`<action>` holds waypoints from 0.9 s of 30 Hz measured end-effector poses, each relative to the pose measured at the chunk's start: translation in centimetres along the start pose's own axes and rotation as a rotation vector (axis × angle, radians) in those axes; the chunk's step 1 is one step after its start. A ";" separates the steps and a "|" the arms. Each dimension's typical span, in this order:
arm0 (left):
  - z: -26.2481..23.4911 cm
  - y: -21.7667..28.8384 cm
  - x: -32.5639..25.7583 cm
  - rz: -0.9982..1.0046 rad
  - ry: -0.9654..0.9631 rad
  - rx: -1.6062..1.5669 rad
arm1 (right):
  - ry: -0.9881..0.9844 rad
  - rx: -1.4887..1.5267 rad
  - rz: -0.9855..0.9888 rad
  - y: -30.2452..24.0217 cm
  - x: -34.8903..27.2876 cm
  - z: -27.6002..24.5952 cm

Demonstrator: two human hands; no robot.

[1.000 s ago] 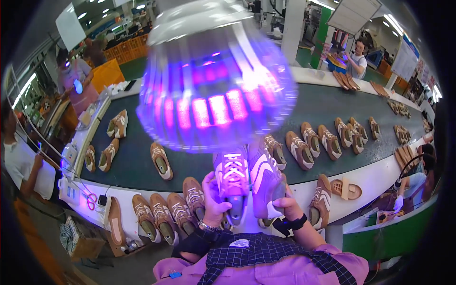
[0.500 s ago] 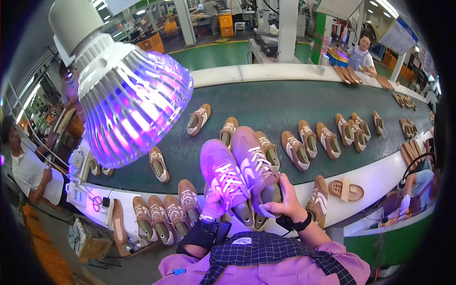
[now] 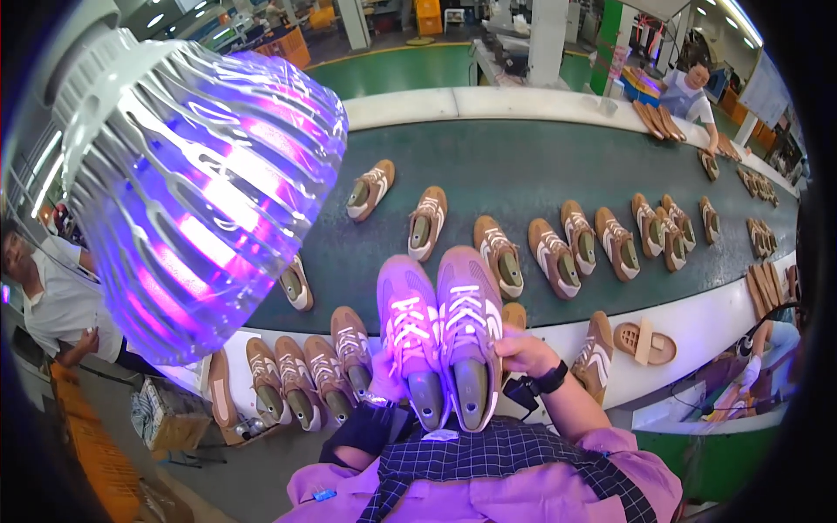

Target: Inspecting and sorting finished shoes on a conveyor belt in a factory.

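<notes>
Side by side in front of me I hold two brown sneakers with white laces, toes pointing away and grey-green lasts inside. My left hand (image 3: 386,378) is closed on the outer side of the left sneaker (image 3: 407,305). My right hand (image 3: 525,352) grips the outer side of the right sneaker (image 3: 464,292). Purple light from a large ribbed lamp (image 3: 209,192) at the left tints both. Below the left hand's side, a row of similar sneakers (image 3: 296,379) lines the white ledge. Just right of my right hand stands another sneaker (image 3: 594,353) on that ledge.
Several sneakers (image 3: 554,255) stand on the dark green conveyor belt (image 3: 514,157). A sole (image 3: 660,344) lies on the near white ledge. Across the belt at far right, a co-worker (image 3: 693,96) reaches toward a shoe. Another person (image 3: 65,288) stands at the left.
The two sneakers have come lower and closer to me, now level and more parallel. My view has shifted, so the lamp looms larger. The far co-worker's arm now extends over the belt.
</notes>
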State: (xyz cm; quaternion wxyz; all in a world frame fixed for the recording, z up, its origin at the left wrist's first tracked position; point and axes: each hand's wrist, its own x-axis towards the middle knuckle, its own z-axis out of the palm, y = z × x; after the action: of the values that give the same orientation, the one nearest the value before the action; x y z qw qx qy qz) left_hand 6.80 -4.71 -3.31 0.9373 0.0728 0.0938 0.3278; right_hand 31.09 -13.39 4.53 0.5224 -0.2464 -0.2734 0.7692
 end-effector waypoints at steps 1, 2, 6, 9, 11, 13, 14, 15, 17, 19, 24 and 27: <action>1.4 0.7 0.6 -0.049 -0.002 -0.003 | 0.035 0.008 -0.011 -0.8 0.1 0.7; 3.1 1.2 1.3 -0.105 -0.007 -0.005 | 0.066 0.033 -0.041 -1.3 0.2 0.8; 7.7 3.2 4.1 0.031 0.049 0.097 | 0.114 0.008 -0.189 -4.6 0.9 2.0; 9.6 4.4 5.4 0.148 -0.077 0.068 | 0.183 0.102 -0.375 -5.9 0.7 2.8; 9.3 4.9 6.0 0.275 -0.032 0.095 | 0.253 0.078 -0.518 -6.0 0.5 3.0; 8.8 4.6 5.3 0.309 0.045 0.102 | 0.331 0.116 -0.515 -5.1 -0.2 2.7; 8.4 4.3 4.9 0.346 0.129 0.108 | 0.410 0.160 -0.506 -4.6 -0.3 2.6; 7.5 3.9 4.8 0.361 0.132 0.085 | 0.460 0.167 -0.536 -4.1 0.0 2.6; 6.5 2.9 4.0 0.373 0.178 0.078 | 0.527 0.192 -0.541 -2.6 0.2 2.2; 5.6 2.5 3.7 0.369 0.242 0.045 | 0.602 0.223 -0.559 -1.5 0.7 1.7; 4.7 2.2 3.6 0.391 0.294 0.048 | 0.705 0.228 -0.556 -0.3 1.1 1.9; 4.7 2.3 3.9 0.411 0.307 0.070 | 0.717 0.225 -0.547 -0.2 1.4 2.2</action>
State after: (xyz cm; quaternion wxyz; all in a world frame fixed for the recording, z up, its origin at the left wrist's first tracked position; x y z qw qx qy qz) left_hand 9.48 -0.83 1.23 0.8226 0.0721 0.2295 0.5153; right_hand 29.31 -12.38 6.11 0.7911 -0.3575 -0.0452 0.4943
